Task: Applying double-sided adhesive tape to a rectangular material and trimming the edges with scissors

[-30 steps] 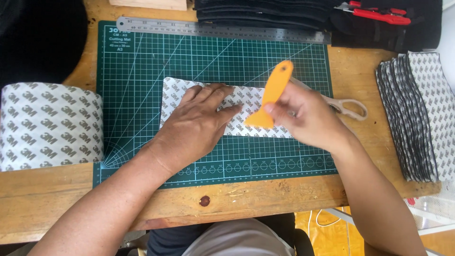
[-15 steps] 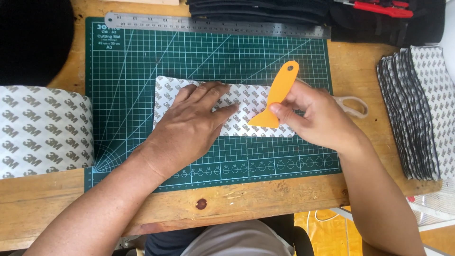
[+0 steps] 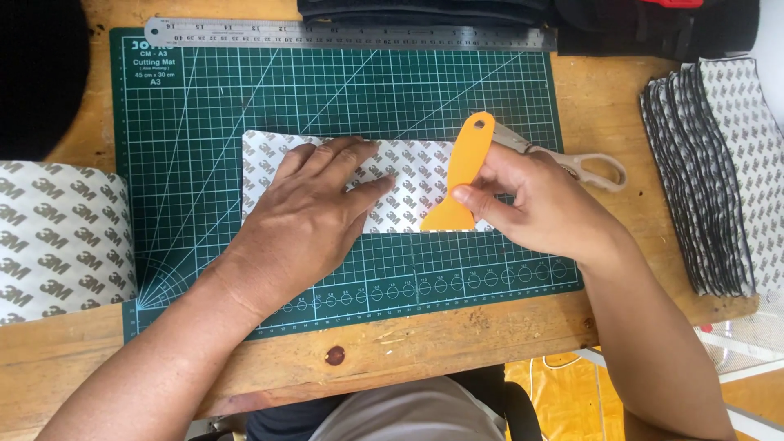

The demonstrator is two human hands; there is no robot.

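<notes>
head cam | looks straight down | close over green cutting mat (image 3: pixel 245 106)

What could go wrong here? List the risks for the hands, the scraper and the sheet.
1. The left hand lies flat on the patterned sheet, fingertips near the orange scraper; a stroke leftward may hit them.
2. The right hand grips the scraper with the blade at the sheet's lower edge; it could catch and crease that edge.
3. The scissors lie just behind the right hand and might get knocked.
</notes>
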